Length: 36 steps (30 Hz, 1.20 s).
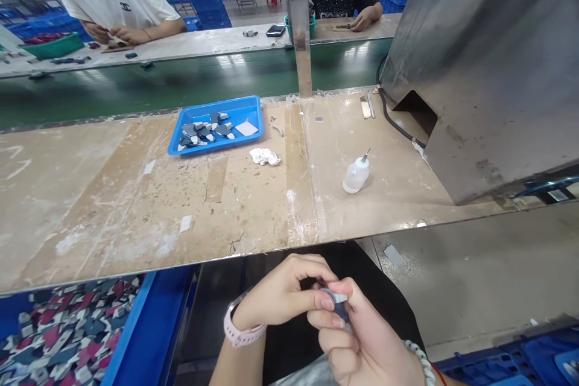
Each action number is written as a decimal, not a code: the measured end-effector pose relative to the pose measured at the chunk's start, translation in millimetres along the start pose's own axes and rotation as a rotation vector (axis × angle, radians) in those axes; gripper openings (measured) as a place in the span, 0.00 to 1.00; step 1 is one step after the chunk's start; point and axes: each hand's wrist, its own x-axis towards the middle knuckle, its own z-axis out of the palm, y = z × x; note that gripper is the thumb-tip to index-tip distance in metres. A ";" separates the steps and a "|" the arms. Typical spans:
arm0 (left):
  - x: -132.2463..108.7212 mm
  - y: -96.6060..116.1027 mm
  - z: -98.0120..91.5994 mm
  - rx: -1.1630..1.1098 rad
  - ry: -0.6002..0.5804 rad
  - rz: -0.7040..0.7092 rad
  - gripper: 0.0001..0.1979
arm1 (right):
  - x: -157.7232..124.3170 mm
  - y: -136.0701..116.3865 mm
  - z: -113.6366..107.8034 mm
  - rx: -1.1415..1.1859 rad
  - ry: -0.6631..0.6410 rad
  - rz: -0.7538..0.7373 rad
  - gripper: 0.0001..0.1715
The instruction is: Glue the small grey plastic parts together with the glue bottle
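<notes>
Below the table's front edge, my left hand [294, 292] and my right hand [357, 332] meet over my lap. Between them is a small grey and dark-blue piece [337, 297], mostly covered by my fingers, so its exact kind does not show. Both hands pinch it with thumb and fingers. On the table, a blue tray [215, 149] holds several similar dark and light-grey pieces and a pale square. A crumpled white tissue [265, 157] lies beside the tray. To its right stands a translucent bottle [356, 175] with a thin needle tip.
A blue bin [131, 325] of many grey, blue and maroon pieces sits under the table at left. A metal post [301, 30] and a large metal housing [488, 72] rise from the table. Beyond the green conveyor [203, 66], two people work at a far bench.
</notes>
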 end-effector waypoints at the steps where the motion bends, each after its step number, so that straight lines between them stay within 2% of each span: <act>1: 1.8 -4.3 0.6 -0.018 -0.006 0.013 0.20 | -0.1 0.8 1.4 0.013 0.018 -0.017 0.25; 7: 9.5 -27.6 10.9 -0.135 -0.029 0.097 0.32 | 6.8 4.5 -1.7 0.005 0.076 -0.039 0.21; 10: 12.8 -37.6 18.1 -0.202 -0.028 0.109 0.32 | 6.8 8.0 -3.6 0.043 0.178 -0.078 0.17; 13: 15.1 -45.8 25.4 -0.268 -0.026 0.132 0.31 | 2.8 14.4 -1.2 0.054 0.272 -0.138 0.24; 17: 12.8 -48.4 33.1 -0.322 -0.002 0.205 0.31 | -2.5 26.9 3.7 0.008 0.243 -0.225 0.24; 20: 6.1 -40.3 35.7 -0.317 0.017 0.273 0.29 | -6.2 36.5 5.7 -0.047 0.192 -0.216 0.23; 25: -13.7 -15.0 39.3 -0.252 0.100 0.363 0.25 | -20.6 52.3 11.5 -0.197 0.084 -0.210 0.22; 29: -36.1 4.7 47.7 -0.175 0.212 0.450 0.19 | -37.1 71.1 12.7 -0.402 0.076 -0.262 0.30; 32: -53.9 17.5 56.8 -0.120 0.329 0.535 0.18 | -45.5 84.2 4.3 -0.605 0.063 -0.409 0.31; 36: -76.1 32.2 66.6 -0.005 0.483 0.599 0.17 | -51.3 89.7 -7.0 -1.115 0.085 -0.779 0.29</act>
